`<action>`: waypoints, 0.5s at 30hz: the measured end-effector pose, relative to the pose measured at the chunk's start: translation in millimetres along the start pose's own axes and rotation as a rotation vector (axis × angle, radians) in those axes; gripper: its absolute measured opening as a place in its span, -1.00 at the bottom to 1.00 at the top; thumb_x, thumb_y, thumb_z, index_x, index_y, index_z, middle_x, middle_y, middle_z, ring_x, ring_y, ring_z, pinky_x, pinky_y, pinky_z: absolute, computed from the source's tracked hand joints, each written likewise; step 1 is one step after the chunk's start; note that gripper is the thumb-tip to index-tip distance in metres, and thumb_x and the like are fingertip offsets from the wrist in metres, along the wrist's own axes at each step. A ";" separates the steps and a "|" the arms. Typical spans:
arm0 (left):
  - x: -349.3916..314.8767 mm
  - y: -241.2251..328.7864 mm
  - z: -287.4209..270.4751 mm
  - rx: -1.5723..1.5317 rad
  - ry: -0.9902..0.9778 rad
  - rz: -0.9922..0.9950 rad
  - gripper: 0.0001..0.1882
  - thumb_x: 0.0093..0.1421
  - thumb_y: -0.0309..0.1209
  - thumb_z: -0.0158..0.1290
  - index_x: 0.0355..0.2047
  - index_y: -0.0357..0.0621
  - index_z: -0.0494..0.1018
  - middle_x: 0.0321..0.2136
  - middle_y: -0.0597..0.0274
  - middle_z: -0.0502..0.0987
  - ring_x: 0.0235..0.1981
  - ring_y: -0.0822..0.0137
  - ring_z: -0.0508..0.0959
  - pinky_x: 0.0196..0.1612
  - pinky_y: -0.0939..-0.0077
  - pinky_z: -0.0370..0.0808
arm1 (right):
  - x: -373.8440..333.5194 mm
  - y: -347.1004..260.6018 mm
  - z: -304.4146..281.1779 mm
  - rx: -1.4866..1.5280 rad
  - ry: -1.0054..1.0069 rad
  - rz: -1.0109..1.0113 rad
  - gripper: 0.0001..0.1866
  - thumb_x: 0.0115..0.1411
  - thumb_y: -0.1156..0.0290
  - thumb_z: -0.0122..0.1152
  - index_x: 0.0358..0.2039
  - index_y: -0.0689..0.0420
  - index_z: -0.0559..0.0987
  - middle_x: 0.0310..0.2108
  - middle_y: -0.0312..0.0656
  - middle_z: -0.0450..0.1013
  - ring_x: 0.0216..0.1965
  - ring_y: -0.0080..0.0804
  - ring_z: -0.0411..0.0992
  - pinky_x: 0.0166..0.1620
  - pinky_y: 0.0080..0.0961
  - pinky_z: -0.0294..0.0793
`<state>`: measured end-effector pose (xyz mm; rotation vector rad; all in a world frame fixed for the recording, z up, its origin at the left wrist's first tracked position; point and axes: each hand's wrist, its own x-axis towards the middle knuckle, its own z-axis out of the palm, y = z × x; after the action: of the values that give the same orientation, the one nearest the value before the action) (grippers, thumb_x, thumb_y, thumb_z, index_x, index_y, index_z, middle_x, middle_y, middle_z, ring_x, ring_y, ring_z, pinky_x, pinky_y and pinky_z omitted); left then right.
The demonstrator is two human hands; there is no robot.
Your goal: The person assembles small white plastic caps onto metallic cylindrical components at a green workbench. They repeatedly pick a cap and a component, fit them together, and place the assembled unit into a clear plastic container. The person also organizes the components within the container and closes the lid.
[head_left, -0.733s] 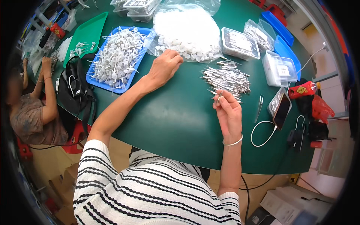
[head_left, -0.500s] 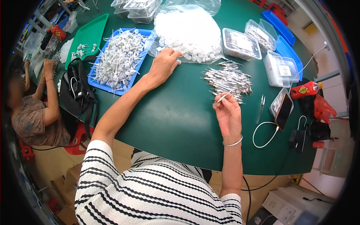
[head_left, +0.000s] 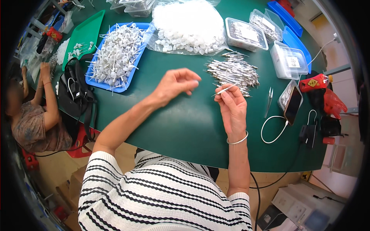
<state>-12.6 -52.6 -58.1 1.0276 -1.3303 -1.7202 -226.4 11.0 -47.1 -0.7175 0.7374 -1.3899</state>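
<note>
My right hand [head_left: 232, 104] pinches a thin metal rod [head_left: 224, 90] between thumb and fingers, just at the near edge of a pile of similar silvery rods [head_left: 233, 74]. To its left, my left hand [head_left: 175, 85] hovers over the green table with thumb and index finger closed together on a small white plastic cap, mostly hidden by the fingertips. Beyond it lies a clear bag of white plastic caps [head_left: 187, 29], its mouth towards me. A blue tray [head_left: 90, 79] at left is heaped with rods fitted with white caps [head_left: 117, 54].
Clear boxes of rods [head_left: 246, 34] stand at the far right. Tweezers [head_left: 269, 102], a phone [head_left: 293, 106] on a box, and its white cable [head_left: 266, 127] lie at right. A black bag [head_left: 75, 90], green tray [head_left: 86, 30] and seated person [head_left: 38, 119] are at left.
My left hand has drawn back from the bag of caps, towards my right hand. My right hand has kept the rod and shifted slightly; the whole view has moved a little.
</note>
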 end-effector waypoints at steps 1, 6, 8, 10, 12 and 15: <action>-8.1 -0.9 8.7 -0.094 -0.038 -0.060 -0.77 0.19 -0.44 0.17 -0.15 -0.25 0.53 -0.31 0.29 0.58 -0.35 0.54 0.53 -0.32 0.65 0.49 | -0.6 0.8 1.3 -0.019 0.003 -0.012 -0.83 0.24 0.55 0.16 -0.15 0.22 0.48 -0.21 -0.15 0.51 -0.24 -0.52 0.46 -0.08 -0.54 0.46; -21.8 2.4 27.8 -0.310 -0.071 -0.212 -0.76 0.20 -0.46 0.16 -0.13 -0.26 0.53 -0.30 0.22 0.60 -0.33 0.51 0.55 -0.28 0.68 0.49 | -3.1 3.8 5.3 -0.137 0.027 -0.093 -0.82 0.24 0.56 0.14 -0.14 0.24 0.46 -0.20 -0.12 0.51 -0.20 -0.47 0.48 -0.05 -0.50 0.49; -23.1 1.9 27.3 -0.340 -0.086 -0.219 -0.76 0.20 -0.46 0.16 -0.12 -0.26 0.53 -0.28 0.20 0.60 -0.31 0.50 0.56 -0.27 0.68 0.50 | -4.3 3.6 8.6 -0.179 0.047 -0.123 -0.82 0.24 0.56 0.13 -0.13 0.25 0.45 -0.20 -0.10 0.51 -0.20 -0.46 0.48 -0.05 -0.50 0.49; -22.9 -1.4 25.5 -0.331 -0.118 -0.194 -0.75 0.20 -0.45 0.16 -0.11 -0.26 0.52 -0.27 0.18 0.61 -0.28 0.49 0.57 -0.26 0.68 0.51 | -5.1 4.9 10.9 -0.164 0.038 -0.128 -0.82 0.24 0.58 0.12 -0.13 0.26 0.45 -0.19 -0.08 0.51 -0.20 -0.44 0.49 -0.05 -0.49 0.50; -23.4 -0.7 27.8 -0.327 -0.081 -0.191 -0.74 0.20 -0.45 0.16 -0.11 -0.27 0.52 -0.26 0.18 0.61 -0.26 0.48 0.58 -0.24 0.68 0.52 | -5.5 8.1 13.0 -0.132 0.022 -0.127 -0.81 0.24 0.59 0.11 -0.13 0.26 0.44 -0.19 -0.07 0.51 -0.19 -0.42 0.50 -0.05 -0.47 0.50; -24.0 0.6 27.2 -0.307 -0.065 -0.169 -0.73 0.20 -0.46 0.15 -0.09 -0.28 0.51 -0.26 0.20 0.60 -0.22 0.47 0.58 -0.22 0.67 0.53 | -6.5 13.6 15.0 -0.061 0.003 -0.115 -0.81 0.24 0.60 0.10 -0.13 0.26 0.44 -0.18 -0.06 0.51 -0.17 -0.39 0.51 -0.03 -0.45 0.49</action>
<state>-26.9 -20.3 -49.6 0.9339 -0.9990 -2.0241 -206.6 18.4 -49.0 -0.8164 0.7540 -1.4775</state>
